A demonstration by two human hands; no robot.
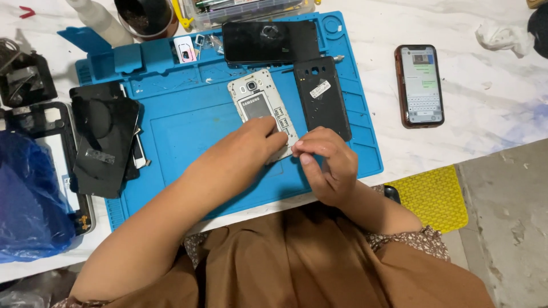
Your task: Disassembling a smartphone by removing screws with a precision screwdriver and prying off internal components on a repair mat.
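Observation:
A white phone with its back cover off (258,101) lies face down on the blue repair mat (188,122), battery showing. My left hand (251,147) presses down on the phone's lower half. My right hand (326,162) pinches the phone's lower right corner with thumb and forefinger. The phone's black back cover (323,96) lies just right of it on the mat. A dark cracked screen panel (268,41) lies along the mat's top edge.
Black phone panels (105,137) are stacked at the mat's left. A lit phone in a brown case (420,85) lies on the white table to the right. A blue plastic bag (28,199) sits far left, a yellow mat (436,197) on the floor at right.

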